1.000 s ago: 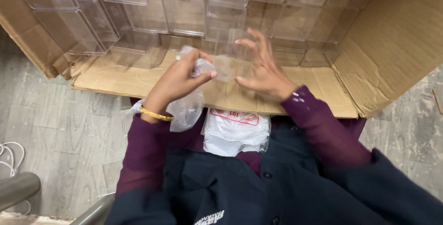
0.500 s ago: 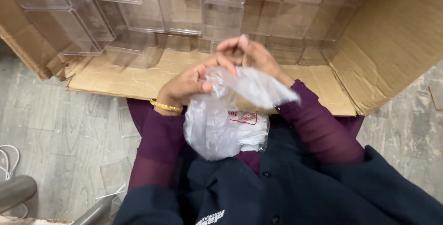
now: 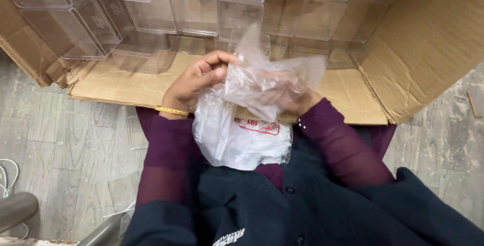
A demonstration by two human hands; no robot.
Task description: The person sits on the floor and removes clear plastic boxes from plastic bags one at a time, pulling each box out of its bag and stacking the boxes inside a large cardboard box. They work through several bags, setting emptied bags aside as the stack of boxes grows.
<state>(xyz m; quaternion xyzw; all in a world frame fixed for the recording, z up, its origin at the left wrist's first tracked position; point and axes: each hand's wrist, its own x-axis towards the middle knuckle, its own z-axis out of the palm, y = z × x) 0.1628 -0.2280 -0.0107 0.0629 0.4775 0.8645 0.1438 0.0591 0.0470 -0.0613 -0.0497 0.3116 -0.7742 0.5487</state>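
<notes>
My left hand (image 3: 194,80) pinches the top edge of a thin clear plastic bag (image 3: 267,77) held above my lap. My right hand (image 3: 290,94) is inside or behind the same bag, seen blurred through the film, its fingers closed on the plastic. Below both hands a bundle of white plastic bags with red print (image 3: 237,140) rests on my lap. A gold bangle sits on my left wrist. Both sleeves are dark purple under a navy vest.
A large open cardboard box (image 3: 428,49) lies on its side in front of me, its flap (image 3: 126,82) flat on the floor. Several clear plastic boxes (image 3: 151,14) are stacked inside. Grey wood-look floor (image 3: 60,145) lies left; a metal chair leg (image 3: 17,210) sits bottom left.
My hands came back from the box toward my lap. A clear bag has been pulled up and spread open between them, with my right hand now behind the film.
</notes>
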